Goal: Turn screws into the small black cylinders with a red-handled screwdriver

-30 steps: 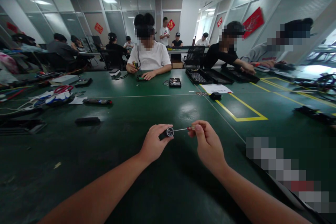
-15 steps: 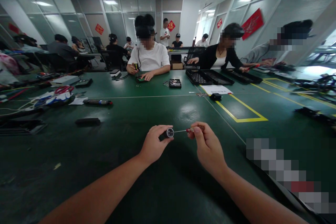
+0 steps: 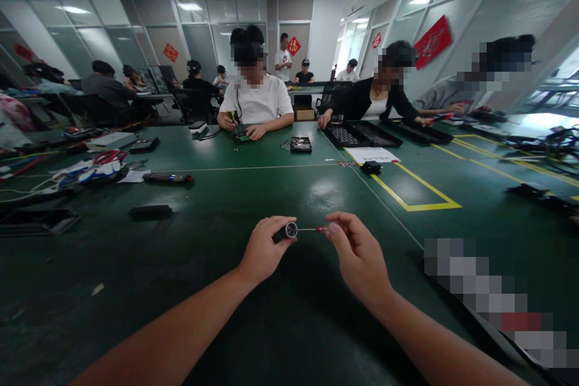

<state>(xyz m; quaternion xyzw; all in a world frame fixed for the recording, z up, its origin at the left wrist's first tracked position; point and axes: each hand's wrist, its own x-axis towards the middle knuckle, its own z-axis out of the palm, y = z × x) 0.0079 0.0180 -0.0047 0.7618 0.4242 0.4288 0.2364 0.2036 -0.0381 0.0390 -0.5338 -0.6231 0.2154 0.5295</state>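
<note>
Above the green table, my left hand pinches a small dark cylinder between thumb and fingers. Its round, silver-rimmed open end faces me, and the rest is mostly hidden by the fingers. My right hand is closed around the red handle of a screwdriver. The thin metal shaft points left and its tip reaches the rim of the cylinder. Whether the tip goes inside the cylinder, I cannot tell.
On the left lie a dark bar-shaped piece, a pen-like electric tool and tangled cables. A small black block sits by yellow tape. Co-workers sit across the table, near black trays.
The fingers of my right hand have shifted on the screwdriver handle, and the shaft lies slightly lower and more level. My left hand keeps its hold on the cylinder.
</note>
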